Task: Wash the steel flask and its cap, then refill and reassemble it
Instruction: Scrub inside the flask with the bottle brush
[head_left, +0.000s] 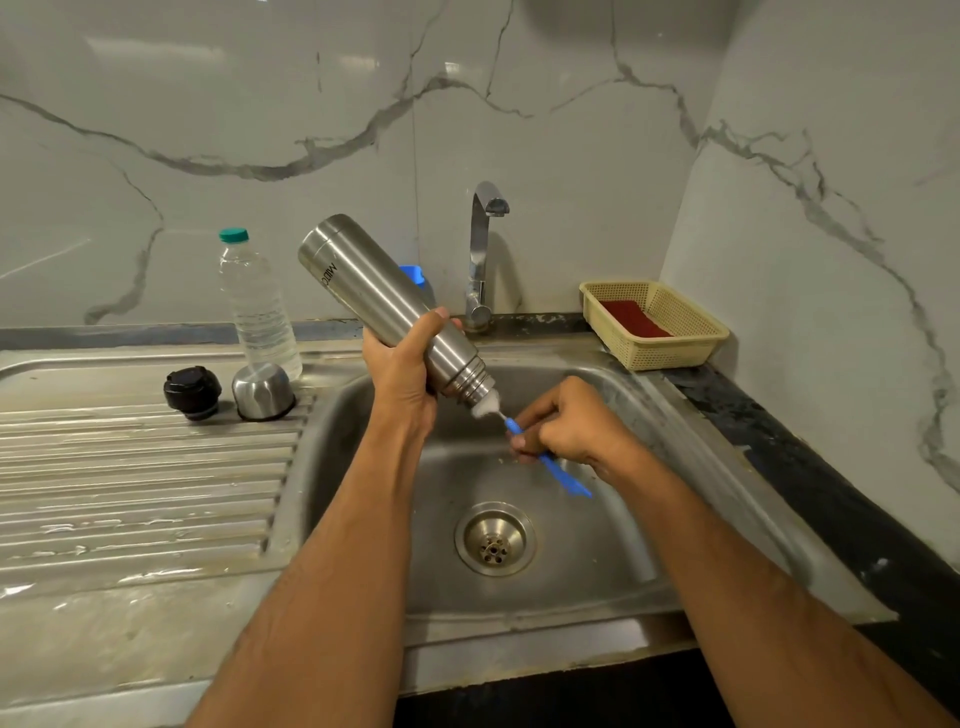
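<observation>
Flask (384, 306) gripped tilted, mouth-down, by left hand (402, 374) | brush (545, 457) pinched by right hand (569, 423), bristles at mouth | held over sink (701, 467)

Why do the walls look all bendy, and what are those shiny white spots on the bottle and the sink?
Head view: the wide-angle lens curves the wall and counter edges. Head view: light reflects as white streaks along the steel flask and as patches on the wet draining board. Head view: everything looks fairly sharp; soft shadows fall behind the tap and the basket.
</observation>
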